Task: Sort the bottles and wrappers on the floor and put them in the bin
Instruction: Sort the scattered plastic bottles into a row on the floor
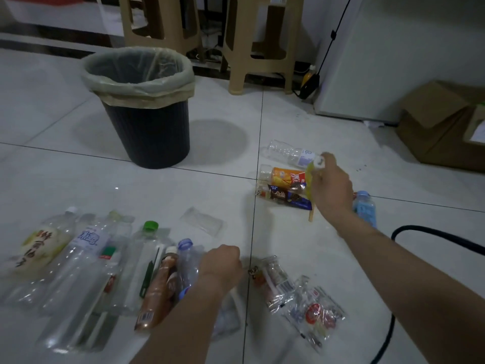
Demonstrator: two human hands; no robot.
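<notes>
A black bin (149, 132) with a pale liner stands on the white tiles, far left of centre. Several plastic bottles (86, 261) lie in a row at the lower left. My left hand (223, 266) is closed over a clear bottle with a blue neck (185, 248) at the row's right end. My right hand (330, 185) grips a yellow-green bottle (312, 172) with a white cap, above an orange wrapper (287, 177) and a dark blue wrapper (288, 198). A clear bottle (288, 152) lies behind them, a blue bottle (364, 206) beside my wrist. Clear wrappers (301, 298) lie at the lower middle.
Two beige plastic stools (262, 43) stand behind the bin. A white appliance (393, 53) and an open cardboard box (443, 122) are at the right. A black cable (435, 235) runs over the floor under my right arm. A flat clear wrapper (202, 222) lies mid-floor.
</notes>
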